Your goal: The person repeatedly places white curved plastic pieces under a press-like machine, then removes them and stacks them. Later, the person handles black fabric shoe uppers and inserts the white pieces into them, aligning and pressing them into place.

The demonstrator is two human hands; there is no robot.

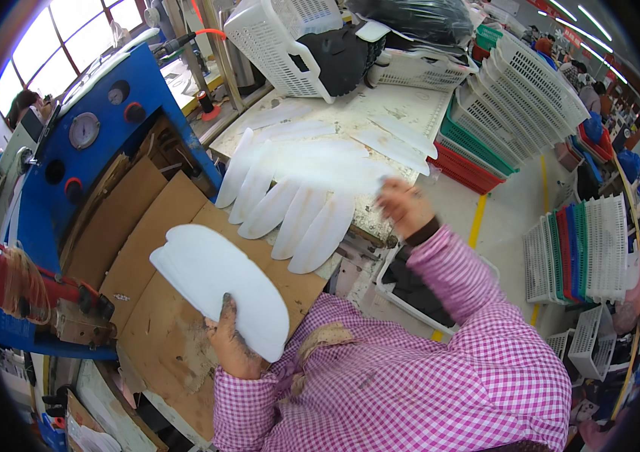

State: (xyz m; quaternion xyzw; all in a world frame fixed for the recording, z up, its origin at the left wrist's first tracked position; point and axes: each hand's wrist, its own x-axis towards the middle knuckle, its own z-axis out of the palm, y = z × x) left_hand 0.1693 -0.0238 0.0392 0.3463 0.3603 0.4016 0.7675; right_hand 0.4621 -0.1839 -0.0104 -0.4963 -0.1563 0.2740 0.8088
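Note:
My left hand (233, 343) is closed on the near edge of white insole-shaped pieces (222, 282), apparently a stack, with the thumb on top. The pieces are tilted over a brown cardboard surface (173, 346). My right hand (406, 205) is raised by the right edge of the worktable (427, 113), smeared by motion, so whether its fingers hold anything is unclear. Just left of it, more white insole-shaped pieces (286, 215) lie fanned out in an overlapping row, their rounded ends over the table's near edge. A few others (391, 149) rest farther back.
A blue machine with gauges (120, 94) stands at the left, cardboard in its opening. White baskets (282, 49) and dark material crowd the table's back. Stacked baskets (516, 98) rise at the right. A white bin with black pieces (418, 290) sits below my right arm.

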